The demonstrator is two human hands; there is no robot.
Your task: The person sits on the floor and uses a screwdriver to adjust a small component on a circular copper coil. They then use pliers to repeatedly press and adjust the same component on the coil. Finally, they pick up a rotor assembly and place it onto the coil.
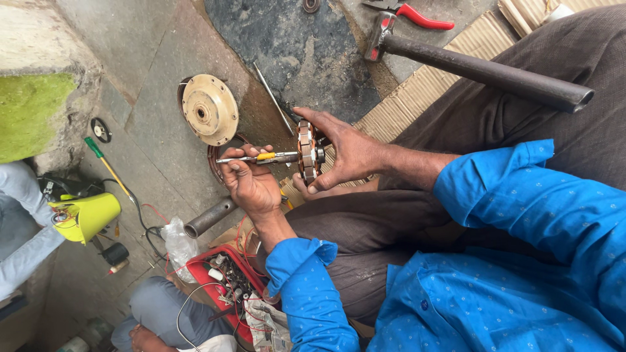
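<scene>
My right hand (352,153) grips a round laminated metal stator (308,151), held on edge, with fingers over the top and thumb beneath. My left hand (251,186) is closed on a screwdriver (261,157) with a yellow band. The tool lies level, and its end meets the centre of the stator. Both hands are above my lap, in blue sleeves over brown trousers.
On the stone floor lie a cream round motor cover (208,109), a thin rod (274,98) and a short pipe (208,217). A hammer (482,72) and red-handled pliers (420,16) rest near cardboard (417,98). A red tray of wires (228,280) and another person's hand (140,336) are lower left.
</scene>
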